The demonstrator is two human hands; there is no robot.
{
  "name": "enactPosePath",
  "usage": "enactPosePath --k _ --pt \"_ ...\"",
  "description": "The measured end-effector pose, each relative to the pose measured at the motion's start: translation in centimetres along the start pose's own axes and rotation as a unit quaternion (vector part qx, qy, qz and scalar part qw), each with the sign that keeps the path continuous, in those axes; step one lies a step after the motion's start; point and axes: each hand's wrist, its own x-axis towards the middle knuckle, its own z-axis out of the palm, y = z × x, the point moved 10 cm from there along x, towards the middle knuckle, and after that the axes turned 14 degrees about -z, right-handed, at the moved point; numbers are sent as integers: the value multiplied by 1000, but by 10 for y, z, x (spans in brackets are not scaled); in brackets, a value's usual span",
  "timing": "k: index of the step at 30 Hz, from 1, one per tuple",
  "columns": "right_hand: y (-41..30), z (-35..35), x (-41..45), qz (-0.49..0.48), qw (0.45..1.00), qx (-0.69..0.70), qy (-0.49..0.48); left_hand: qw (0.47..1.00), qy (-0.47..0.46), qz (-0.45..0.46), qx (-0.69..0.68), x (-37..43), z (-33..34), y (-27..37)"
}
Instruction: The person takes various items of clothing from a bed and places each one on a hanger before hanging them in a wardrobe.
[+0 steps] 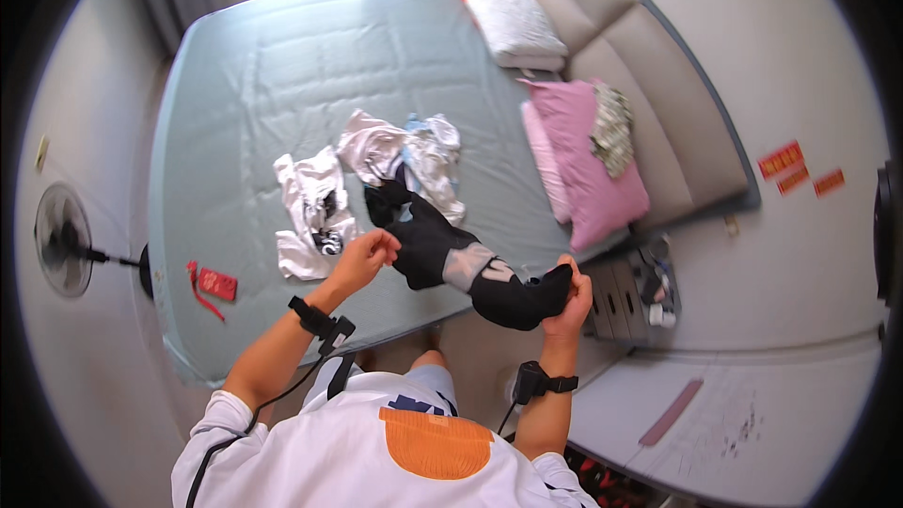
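Note:
A black garment (437, 254) with a pale printed patch stretches between my two hands over the bed's near edge. My right hand (570, 303) grips its right end. At its left edge is my left hand (370, 252), fingers curled; whether it pinches the cloth cannot be told. Just beyond my left hand a white garment (310, 204) with a dark print lies spread on the bed (282, 70). Farther back lie a pale pink garment (370, 144) and a white and light-blue garment (432, 155). The black garment's far end overlaps this pile.
A pink pillow (585, 141), a patterned cloth (612, 128) and a folded white blanket (518, 25) lie by the headboard (677, 113). A red phone case (218, 283) rests at the bed's left. Around it stand a fan (63, 240), a nightstand (615, 303) and a white table (748, 409).

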Motion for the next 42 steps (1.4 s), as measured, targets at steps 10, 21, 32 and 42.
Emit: enactPosePath --k 10,21,32,42 --pt "-180 77 -137 -47 940 -333 -52 893 -371 199 159 -67 252 85" --pt "-387 54 -319 -337 717 -579 193 591 -804 -20 62 -263 414 39" --pt "-432 -8 -496 -335 724 -536 276 666 -605 313 304 -393 491 62" --pt "-445 -77 -604 -294 744 -512 313 877 -440 178 65 -367 548 36"
